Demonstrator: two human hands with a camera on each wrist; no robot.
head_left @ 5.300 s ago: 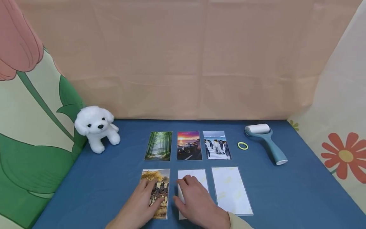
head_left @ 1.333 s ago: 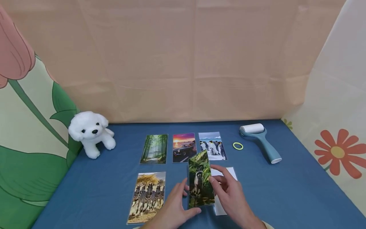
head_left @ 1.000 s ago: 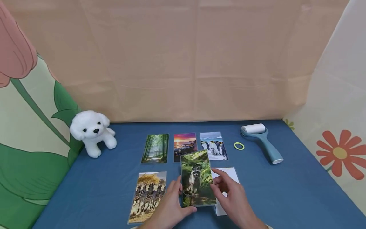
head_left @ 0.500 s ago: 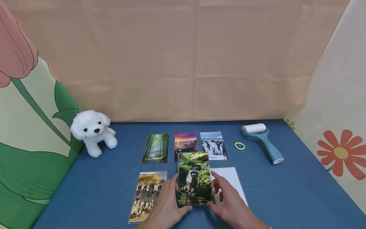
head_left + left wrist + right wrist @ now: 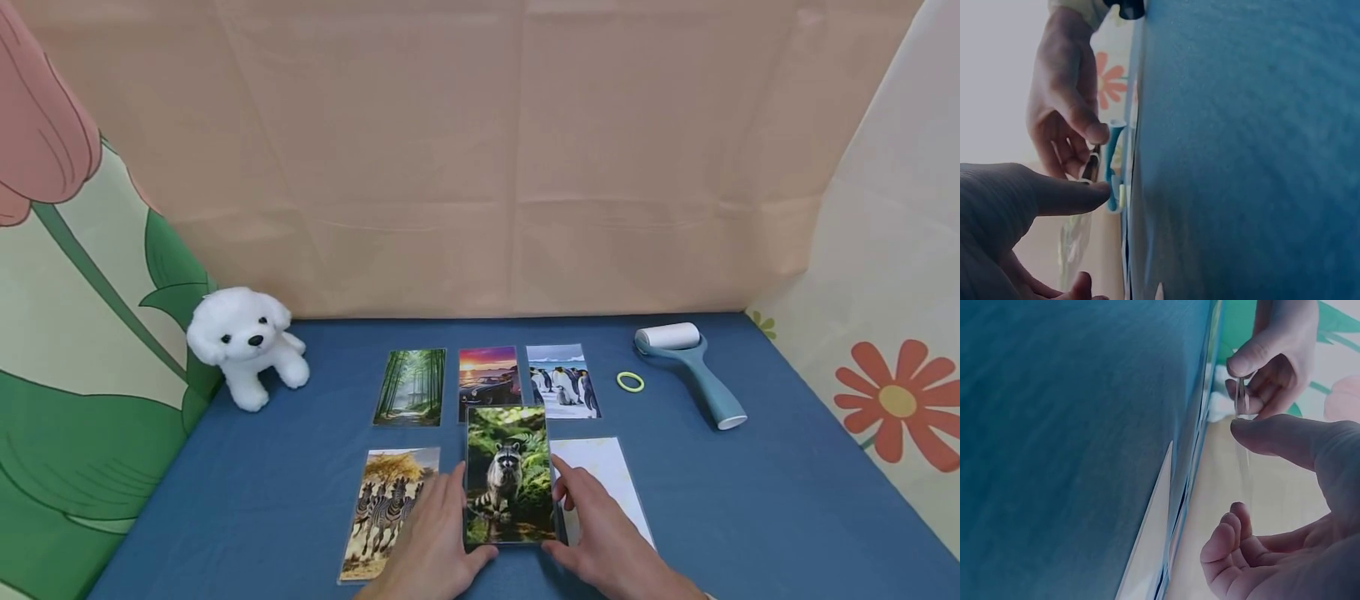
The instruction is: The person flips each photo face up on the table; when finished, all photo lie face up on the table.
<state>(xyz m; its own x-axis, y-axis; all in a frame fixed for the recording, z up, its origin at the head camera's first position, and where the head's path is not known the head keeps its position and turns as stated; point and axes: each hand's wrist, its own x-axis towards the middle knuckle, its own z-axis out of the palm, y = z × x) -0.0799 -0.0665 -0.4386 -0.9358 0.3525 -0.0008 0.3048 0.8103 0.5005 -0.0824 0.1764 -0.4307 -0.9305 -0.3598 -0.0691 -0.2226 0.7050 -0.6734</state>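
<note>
A laminated picture card of a raccoon (image 5: 506,475) is held by both hands, its picture side facing up toward me. My left hand (image 5: 431,533) grips its left edge, thumb at the lower corner. Along the right edge, the fingers and thumb of my right hand (image 5: 600,529) pinch it. In both wrist views the card appears edge-on, raised above the blue cloth. A zebra card (image 5: 382,517) lies picture up, partly under my left hand in the head view. To the right, a card with its white back (image 5: 607,479) showing is partly covered by my right hand.
Behind lies a row of three picture cards: a forest (image 5: 410,387), a sunset with a car (image 5: 489,375) and penguins (image 5: 564,382). A yellow-green ring (image 5: 630,382) and a lint roller (image 5: 693,371) are at the right, a white plush dog (image 5: 247,346) at the left.
The middle white-backed card has been lifted and turned to its raccoon side. My left hand left the zebra card to hold it too. Most recently it straightened, shifted left and came lower.
</note>
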